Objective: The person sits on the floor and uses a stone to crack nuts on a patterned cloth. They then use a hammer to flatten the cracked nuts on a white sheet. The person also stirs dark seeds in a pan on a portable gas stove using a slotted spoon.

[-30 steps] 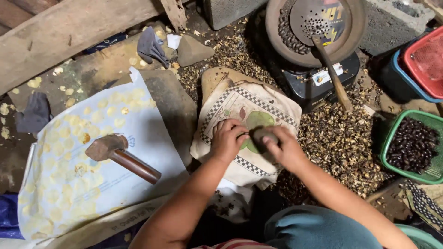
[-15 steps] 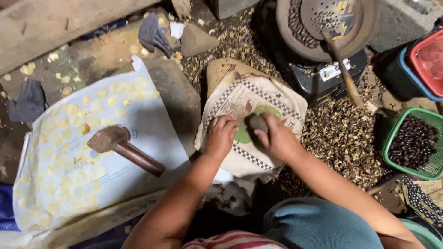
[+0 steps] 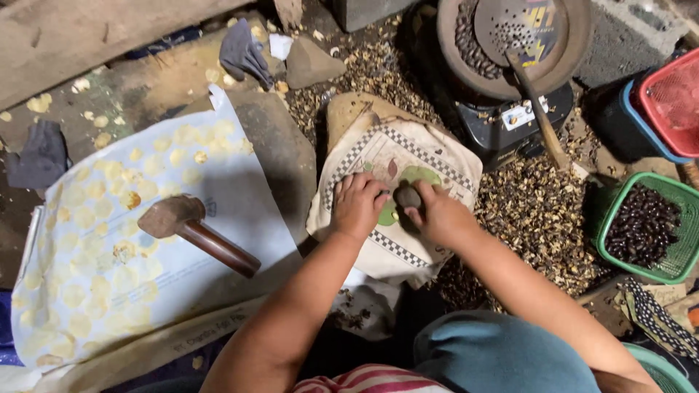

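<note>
My right hand [image 3: 440, 217] grips a small dark stone [image 3: 408, 195] and holds it on a cream cloth [image 3: 429, 156] with a checked border, which covers a flat block. My left hand [image 3: 357, 205] rests beside it, fingers curled on the cloth, touching something small that I cannot make out. Left of the cloth, a hammer [image 3: 196, 233] with a brown wooden handle lies on a white sack [image 3: 109, 255] dotted with flat yellow discs.
Broken shells [image 3: 539, 211] litter the ground to the right. A green basket [image 3: 644, 225] of dark seeds stands at the right edge. Beyond it are red [image 3: 673, 98] and blue [image 3: 630, 124] baskets. A round pan with a perforated lid [image 3: 510, 36] sits on a dark stove.
Both hands stay on the cloth. The right hand has shifted the stone slightly toward the left hand. The view has drifted a little.
</note>
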